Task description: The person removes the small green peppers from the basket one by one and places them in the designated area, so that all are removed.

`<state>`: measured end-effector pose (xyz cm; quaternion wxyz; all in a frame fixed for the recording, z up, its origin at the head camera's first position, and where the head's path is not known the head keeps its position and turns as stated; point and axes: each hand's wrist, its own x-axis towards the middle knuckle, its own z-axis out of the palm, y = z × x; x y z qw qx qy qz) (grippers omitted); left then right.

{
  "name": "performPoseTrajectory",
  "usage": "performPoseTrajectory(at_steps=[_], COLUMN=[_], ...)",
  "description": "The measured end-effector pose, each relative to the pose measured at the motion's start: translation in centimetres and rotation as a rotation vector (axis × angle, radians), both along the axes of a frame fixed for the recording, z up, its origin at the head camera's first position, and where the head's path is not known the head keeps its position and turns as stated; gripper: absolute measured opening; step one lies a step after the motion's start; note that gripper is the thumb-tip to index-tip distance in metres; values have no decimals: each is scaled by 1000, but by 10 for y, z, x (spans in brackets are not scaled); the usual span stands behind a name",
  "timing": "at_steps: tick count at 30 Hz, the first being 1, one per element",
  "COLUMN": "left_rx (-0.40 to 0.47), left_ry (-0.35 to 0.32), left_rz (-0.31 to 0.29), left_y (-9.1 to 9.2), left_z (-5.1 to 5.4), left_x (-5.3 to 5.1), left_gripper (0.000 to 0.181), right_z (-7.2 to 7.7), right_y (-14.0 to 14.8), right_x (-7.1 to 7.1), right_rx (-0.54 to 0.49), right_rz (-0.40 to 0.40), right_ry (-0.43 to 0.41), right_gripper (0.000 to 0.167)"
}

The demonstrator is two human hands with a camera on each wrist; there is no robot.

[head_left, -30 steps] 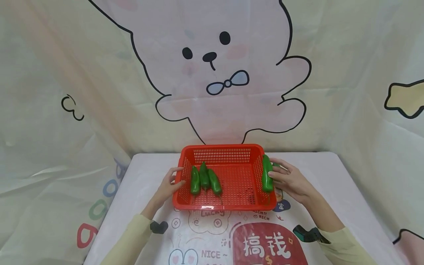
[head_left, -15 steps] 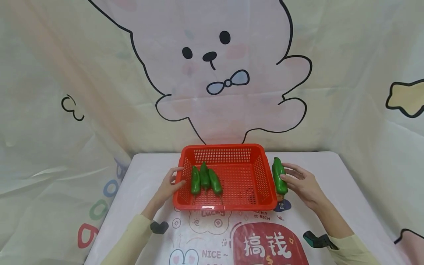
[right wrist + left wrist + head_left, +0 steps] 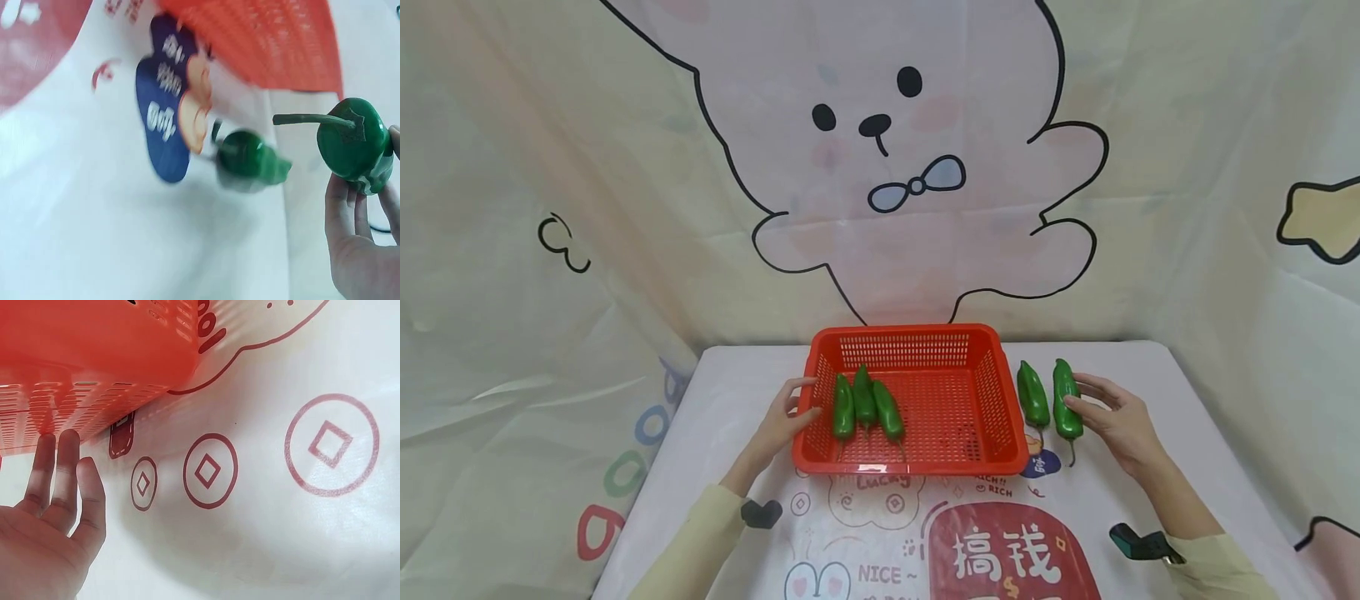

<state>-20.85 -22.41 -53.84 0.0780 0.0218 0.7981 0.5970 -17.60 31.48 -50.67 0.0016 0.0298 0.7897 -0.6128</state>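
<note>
"One white table (image 3: 745, 367) under everything. What's on it?"

"A red basket (image 3: 910, 469), set toward the far side. The left hand (image 3: 782, 421) is spread at its left wall, fingers touching; whether they hook over the rim I can't tell."

"Useful there?"

"I'd say so. Light contact should stop the basket sliding, with no need to squeeze."

"And the right hand (image 3: 1120, 417)?"

"Pinching a green pepper (image 3: 1065, 404) between thumb and fingers, right of the basket and apart from it. Whether the pepper touches the table I can't tell."

"Any neighbours?"

"A second pepper (image 3: 1033, 396) lies between it and the basket's right wall. Three more peppers (image 3: 865, 396) lie together inside, toward the left."

"How would you handle the held one?"

"Skin that glossy probably slips or rolls, so pinch gently around the middle, keep it level, and leave a gap so the second pepper isn't nudged."

"And its stem (image 3: 306, 119)?"

"It points to the near side. Keep fingers off it; it looks thin enough to snap."
</note>
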Motion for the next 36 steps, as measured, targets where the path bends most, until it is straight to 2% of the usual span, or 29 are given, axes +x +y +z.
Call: performPoseTrajectory(at_steps=[12,23,36], left_rx=[-15,12,-1], left_ry=[-6,2,-4], left_rz=[-1,-6,5], left_y=[0,-1,-1], left_z=[4,1,0], left_x=[2,1,0], left_gripper=[58,58,57], right_z=[-25,-46,-56], right_y=[23,25,22], right_x=[-18,-39,-53], right_rx=[105,165,196], right_rz=[-1,11,20], right_ry=[-24,-63,-128], right_gripper=[70,75,79])
